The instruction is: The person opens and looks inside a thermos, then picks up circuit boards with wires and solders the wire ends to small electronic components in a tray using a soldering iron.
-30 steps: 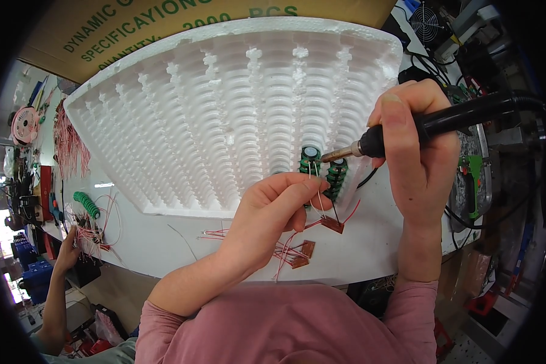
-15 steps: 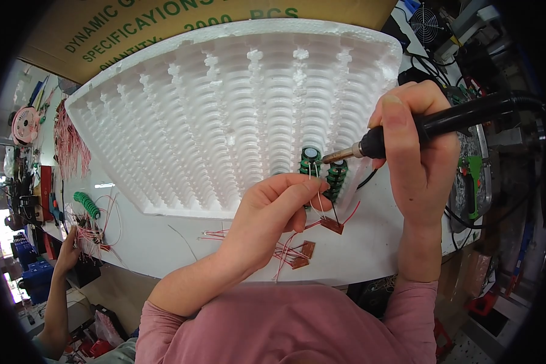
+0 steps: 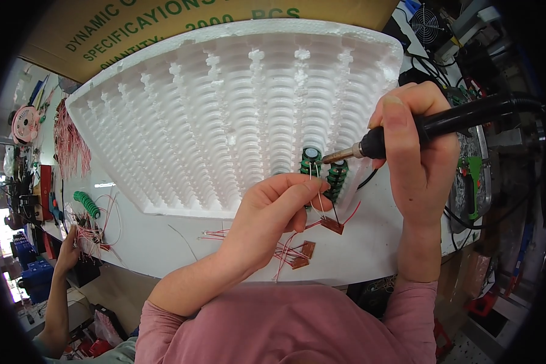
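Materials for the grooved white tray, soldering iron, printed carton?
Grooved tray: probably expanded polystyrene, matte white; rough, crumbly-looking patches.
Soldering iron: handle black with a soft sheen, plastic or rubber, can't tell; barrel looks like metal, brownish, with dull highlights.
Carton: likely cardboard; flat brown, matte, green print.

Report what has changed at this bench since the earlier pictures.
Nothing has visibly moved, and nothing was taken hold of or let go. The left hand still pinches the pale wires; the right hand still holds the soldering iron, its tip by the round-topped green part. The foam tray stays put.
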Demonstrator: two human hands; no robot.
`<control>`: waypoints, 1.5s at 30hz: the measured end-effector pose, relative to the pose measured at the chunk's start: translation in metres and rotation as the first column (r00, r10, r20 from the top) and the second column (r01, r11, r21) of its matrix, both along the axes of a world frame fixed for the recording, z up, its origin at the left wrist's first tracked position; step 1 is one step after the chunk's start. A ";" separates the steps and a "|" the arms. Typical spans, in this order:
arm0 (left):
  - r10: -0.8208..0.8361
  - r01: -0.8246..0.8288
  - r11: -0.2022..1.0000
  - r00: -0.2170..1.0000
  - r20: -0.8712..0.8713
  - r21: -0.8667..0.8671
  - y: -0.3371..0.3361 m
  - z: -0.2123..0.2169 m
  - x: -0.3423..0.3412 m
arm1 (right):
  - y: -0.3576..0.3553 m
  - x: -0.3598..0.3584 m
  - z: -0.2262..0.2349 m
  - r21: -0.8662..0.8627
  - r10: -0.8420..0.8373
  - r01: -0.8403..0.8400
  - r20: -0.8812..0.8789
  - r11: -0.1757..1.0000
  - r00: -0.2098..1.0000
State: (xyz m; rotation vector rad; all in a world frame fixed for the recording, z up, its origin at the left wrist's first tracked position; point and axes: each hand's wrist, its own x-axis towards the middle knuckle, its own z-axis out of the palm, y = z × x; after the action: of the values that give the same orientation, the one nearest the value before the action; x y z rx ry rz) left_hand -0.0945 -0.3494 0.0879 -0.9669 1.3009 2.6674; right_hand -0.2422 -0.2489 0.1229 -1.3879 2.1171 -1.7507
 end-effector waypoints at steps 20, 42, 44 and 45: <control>0.025 -0.025 0.999 1.000 0.006 0.025 0.000 0.000 -0.001 | -0.001 0.001 -0.001 -0.056 0.016 -0.011 0.093 0.998 0.996; 0.008 -0.009 1.000 0.999 0.052 0.012 -0.001 0.003 -0.003 | 0.001 0.000 0.000 -0.019 -0.010 0.011 0.027 1.000 1.000; 0.009 -0.010 1.000 0.999 0.052 0.007 0.000 0.003 -0.004 | 0.002 -0.001 0.001 -0.004 -0.017 0.017 0.020 1.000 1.000; 0.010 -0.010 1.000 0.999 0.051 0.003 0.000 0.003 -0.003 | 0.003 -0.001 0.001 -0.007 -0.017 0.017 0.020 1.000 1.000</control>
State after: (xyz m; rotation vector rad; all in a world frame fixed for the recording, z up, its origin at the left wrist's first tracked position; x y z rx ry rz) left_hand -0.0978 -0.3497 0.0908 -1.0369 1.2845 2.6332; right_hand -0.2437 -0.2463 0.1238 -1.3522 2.1209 -1.7721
